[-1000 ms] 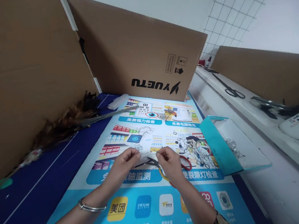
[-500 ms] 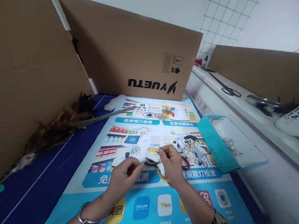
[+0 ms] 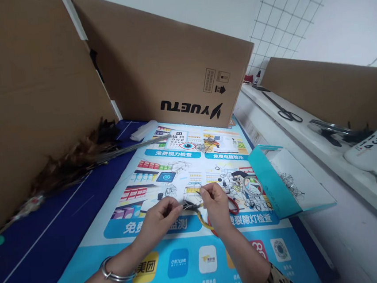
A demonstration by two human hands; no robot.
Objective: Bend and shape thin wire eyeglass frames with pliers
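Observation:
My left hand (image 3: pixel 160 217) is pinched shut on a thin piece of wire, with a metal bangle (image 3: pixel 116 271) on its wrist. My right hand (image 3: pixel 216 205) is closed around small pliers (image 3: pixel 200 216) with yellow and red handles; the jaws point left toward my left fingertips. Both hands hover over a colourful printed poster (image 3: pixel 194 265) on the blue table. Several small wire pieces (image 3: pixel 232 181) lie scattered on the poster just beyond my hands.
A teal-edged open box (image 3: pixel 269 182) with wire bits stands to the right. A feather duster (image 3: pixel 73 161) lies at the left. Cardboard panels (image 3: pixel 168 72) wall off the back and left. Scissors (image 3: pixel 283 110) rest on the white ledge at right, near a white numbered device (image 3: pixel 372 150).
My left hand has dropped slightly toward me and come closer to the pliers' jaws. My right hand has stayed nearly in place. The camera view has shifted a little.

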